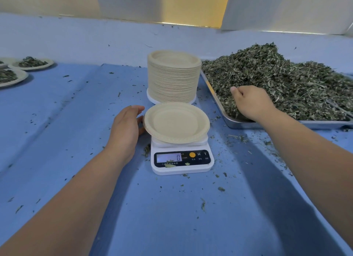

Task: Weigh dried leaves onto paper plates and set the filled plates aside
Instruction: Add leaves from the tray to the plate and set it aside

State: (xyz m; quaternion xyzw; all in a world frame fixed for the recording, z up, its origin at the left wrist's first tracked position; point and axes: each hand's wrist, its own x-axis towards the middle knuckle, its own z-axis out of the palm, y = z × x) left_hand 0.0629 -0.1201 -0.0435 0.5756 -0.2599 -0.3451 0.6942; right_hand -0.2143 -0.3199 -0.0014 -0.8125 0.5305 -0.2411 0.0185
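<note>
Dried leaves (286, 83): grey-green, chopped, stalky, heaped in steel tray (238, 122), right of frame. Right hand (252, 102) sits in the heap's near edge, fingers curled, grasping leaves. Empty paper plate (175, 122) on scale (181, 166), centre frame, display reads 0. Left hand (127, 125) relaxed, thumb against plate's left rim. Plate stack (172, 78) behind scale. Filled plates (47, 64) upper left.

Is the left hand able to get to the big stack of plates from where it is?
Probably yes. The left hand rests beside the plate on the scale, and the stack stands just behind that, with only bare cloth between hand and stack.
</note>
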